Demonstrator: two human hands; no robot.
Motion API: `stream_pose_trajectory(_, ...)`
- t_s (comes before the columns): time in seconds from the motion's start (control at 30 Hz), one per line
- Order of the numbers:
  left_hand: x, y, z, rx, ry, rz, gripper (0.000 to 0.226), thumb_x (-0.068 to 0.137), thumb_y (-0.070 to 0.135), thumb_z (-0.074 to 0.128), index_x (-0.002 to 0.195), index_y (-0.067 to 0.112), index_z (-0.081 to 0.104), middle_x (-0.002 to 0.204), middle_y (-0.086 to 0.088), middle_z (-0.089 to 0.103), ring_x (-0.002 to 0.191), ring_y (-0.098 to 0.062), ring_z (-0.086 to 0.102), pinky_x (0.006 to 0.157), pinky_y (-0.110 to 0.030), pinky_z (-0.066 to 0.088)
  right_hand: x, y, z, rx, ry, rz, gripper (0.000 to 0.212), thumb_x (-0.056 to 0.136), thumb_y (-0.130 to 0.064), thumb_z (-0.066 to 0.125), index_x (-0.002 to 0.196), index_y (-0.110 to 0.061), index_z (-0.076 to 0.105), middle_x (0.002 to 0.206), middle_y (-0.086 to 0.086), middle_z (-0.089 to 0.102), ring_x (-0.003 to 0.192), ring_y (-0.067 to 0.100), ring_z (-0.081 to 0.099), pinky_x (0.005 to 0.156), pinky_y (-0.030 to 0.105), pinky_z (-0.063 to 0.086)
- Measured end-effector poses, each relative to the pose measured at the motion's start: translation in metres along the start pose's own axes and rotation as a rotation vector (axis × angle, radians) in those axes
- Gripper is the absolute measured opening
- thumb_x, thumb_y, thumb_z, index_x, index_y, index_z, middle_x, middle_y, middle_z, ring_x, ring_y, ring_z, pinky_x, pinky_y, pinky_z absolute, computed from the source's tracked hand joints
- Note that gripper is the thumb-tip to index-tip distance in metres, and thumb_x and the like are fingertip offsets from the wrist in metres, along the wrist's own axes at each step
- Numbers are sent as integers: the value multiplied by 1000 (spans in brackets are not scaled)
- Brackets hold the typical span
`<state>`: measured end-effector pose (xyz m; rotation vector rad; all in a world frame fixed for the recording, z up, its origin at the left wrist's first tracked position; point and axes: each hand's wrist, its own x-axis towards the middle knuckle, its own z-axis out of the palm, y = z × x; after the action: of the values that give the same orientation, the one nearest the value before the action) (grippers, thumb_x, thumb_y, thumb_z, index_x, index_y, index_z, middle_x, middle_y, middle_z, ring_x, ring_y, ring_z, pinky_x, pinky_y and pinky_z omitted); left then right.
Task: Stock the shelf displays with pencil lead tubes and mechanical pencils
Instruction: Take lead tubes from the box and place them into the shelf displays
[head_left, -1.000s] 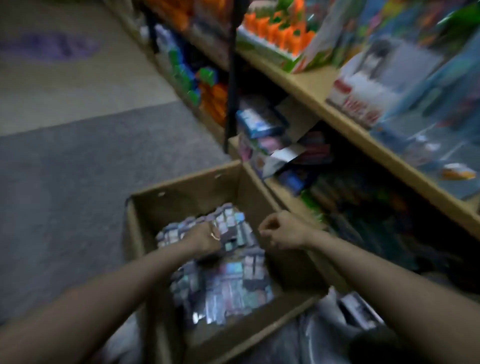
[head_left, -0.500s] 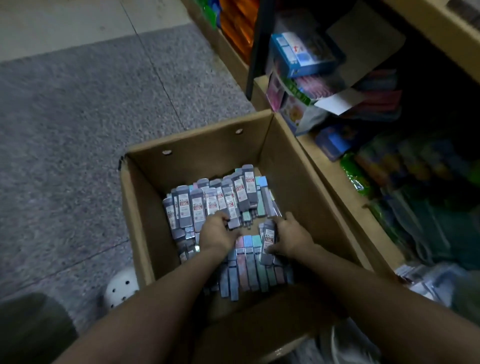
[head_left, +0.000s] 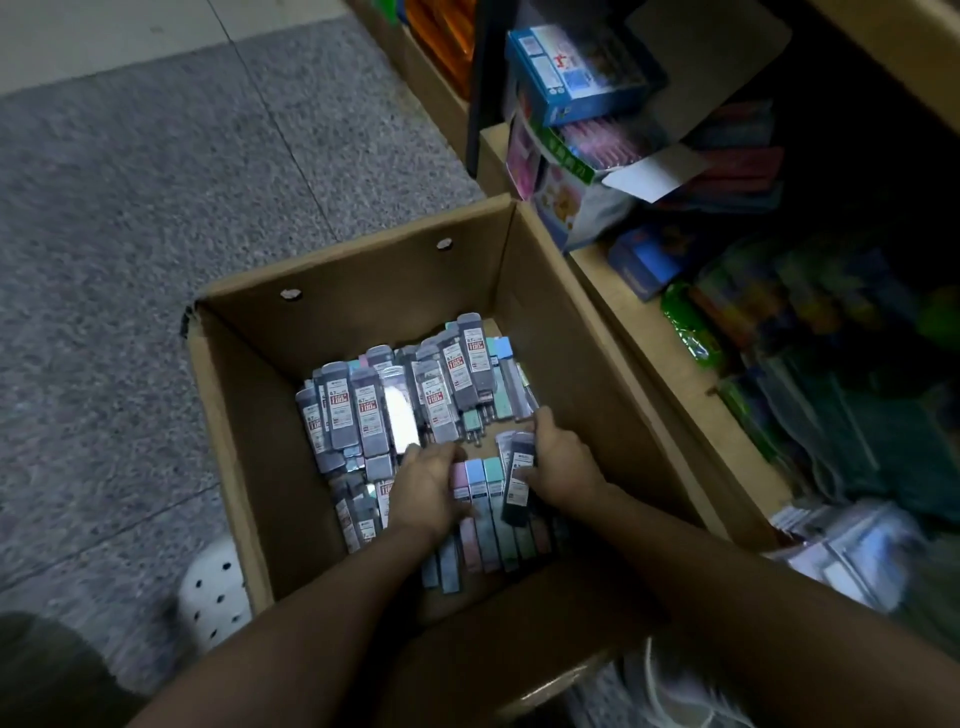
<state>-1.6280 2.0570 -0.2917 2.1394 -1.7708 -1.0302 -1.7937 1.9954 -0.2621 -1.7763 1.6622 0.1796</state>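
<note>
Lead tubes (head_left: 410, 410) lying packed in the cardboard box (head_left: 358, 270), most with long axes running away from the viewer toward the far wall, label ends pointing up and away, the far row leaning slightly rightward. Compared with half a second back, barely shifting: both hands sitting at nearly the same spots among the tubes, after having dropped from above the pile a second ago, so gathering rather than carrying, and nothing yet reaching the shelf. Left hand (head_left: 428, 491) pressing palm-down on the near row, fingers bent over the tops of tubes just beyond the knuckles; whether anything is actually being pinched underneath, impossible to tell. Between the two hands, pastel tubes (head_left: 483, 514) in pink, blue and green lying side by side, long axes near-to-far, their near ends disappearing under the wrists. Right hand (head_left: 558, 462) curling round a dark tube (head_left: 519, 486), thumb on its face, fingers hidden behind it; that tube tilting a little, top end pointing away and slightly right, lifting clear of its neighbours. Beyond the right fingertips, mint and blue tubes (head_left: 501, 382) standing against the far corner. Further right, shelf edge (head_left: 654, 364) waiting alongside the box, crowded with dim packets; judging by this, first handful just being collected.
</note>
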Motion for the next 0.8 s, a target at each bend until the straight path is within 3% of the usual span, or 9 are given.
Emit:
stream_pose_trajectory(0.1, -2, 8, -10, -75, 33, 10, 60, 67, 17, 85, 119, 19, 57, 118, 0, 58, 109, -21, 51, 92, -31, 46, -8, -7, -10, 116, 69, 7, 39, 88, -9, 67, 109, -22, 36, 112, 8, 63, 99, 24, 64, 71, 25, 45)
stream_pose_trajectory(0.2, -9, 15, -30, -264, 20, -30, 38, 78, -3, 71, 107, 17, 57, 104, -5, 62, 95, -24, 60, 74, -23, 53, -25, -21, -28, 166, 97, -44, 37, 89, -9, 65, 109, -24, 37, 115, 6, 63, 101, 21, 62, 80, 29, 49)
stream_pose_trajectory(0.3, -12, 34, -66, -436, -33, -46, 42, 80, -4, 73, 113, 8, 50, 95, -8, 62, 91, -23, 60, 81, -31, 53, -47, -37, -60, 191, 151, -140, 35, 88, -10, 66, 106, -24, 38, 110, 4, 65, 100, 22, 63, 81, 29, 48)
stream_pose_trajectory(0.4, -6, 73, -126, -521, -108, 82, 38, 85, -4, 67, 113, 7, 44, 88, -6, 58, 78, -15, 59, 68, -27, 50, -74, -56, -107, 211, 272, -254, 34, 84, -10, 68, 105, -19, 44, 102, 4, 65, 92, 20, 61, 71, 26, 40)
stream_pose_trajectory(0.47, -6, 102, -167, -524, -193, 197, 20, 91, -2, 61, 105, 6, 49, 79, -4, 60, 64, -8, 63, 58, -26, 53, -96, -66, -142, 192, 377, -293, 34, 83, -13, 70, 105, -19, 45, 93, 1, 62, 85, 19, 59, 70, 28, 41)
stream_pose_trajectory(0.57, -19, 142, -211, -691, -278, 311, 17, 100, 4, 46, 116, 3, 50, 82, -15, 58, 71, -27, 61, 65, -42, 55, -133, -70, -190, 228, 511, -301, 32, 84, -15, 70, 104, -18, 46, 76, -3, 62, 76, 18, 64, 69, 32, 48)
stream_pose_trajectory(0.67, -38, 181, -235, -706, -311, 415, 24, 105, 17, 38, 126, 18, 48, 74, -7, 48, 58, -17, 47, 52, -29, 41, -166, -67, -227, 307, 615, -304, 26, 88, -15, 67, 105, -17, 48, 81, 3, 64, 73, 17, 67, 70, 39, 56)
stream_pose_trajectory(0.73, -49, 208, -245, -627, -279, 493, 22, 106, 28, 35, 123, 24, 48, 69, 0, 45, 55, -13, 41, 52, -25, 30, -182, -62, -246, 320, 677, -304, 21, 91, -17, 65, 105, -20, 49, 84, 2, 62, 69, 8, 64, 65, 32, 57)
stream_pose_trajectory(0.8, -56, 234, -250, -653, -295, 534, 21, 106, 33, 32, 116, 25, 48, 68, 1, 43, 53, -12, 37, 51, -24, 25, -193, -57, -265, 315, 765, -295, 19, 92, -19, 64, 101, -25, 49, 80, -5, 60, 65, -2, 60, 60, 15, 48)
